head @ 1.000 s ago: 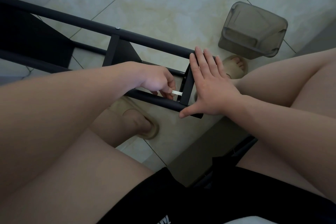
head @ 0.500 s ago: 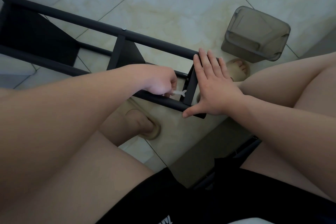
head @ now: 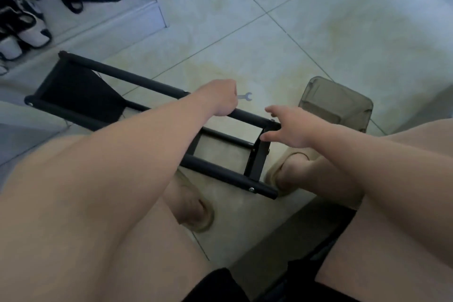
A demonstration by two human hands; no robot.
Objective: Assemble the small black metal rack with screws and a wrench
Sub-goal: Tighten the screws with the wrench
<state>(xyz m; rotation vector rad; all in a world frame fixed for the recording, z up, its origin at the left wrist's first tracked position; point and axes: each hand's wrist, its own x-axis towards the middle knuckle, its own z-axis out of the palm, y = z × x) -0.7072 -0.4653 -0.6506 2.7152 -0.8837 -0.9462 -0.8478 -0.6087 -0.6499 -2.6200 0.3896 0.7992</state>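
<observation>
Head view: left hand (head: 220, 98) fisted round small wrench (head: 245, 97), its open end poking past fingers. Right hand (head: 291, 127) spread loose, empty, thumb tip touching black rack (head: 220, 174) end bracket. Rack lies on floor under both hands. Risk: frame barely braced, may twist; wrench could slip off screw (head: 251, 189).

both our arms reach forward. our left hand (head: 221, 99) is curled in a fist, gripping the wrench (head: 246, 97). our right hand (head: 290, 127) stretches out beside it, fingers loosely spread, palm down.
</observation>
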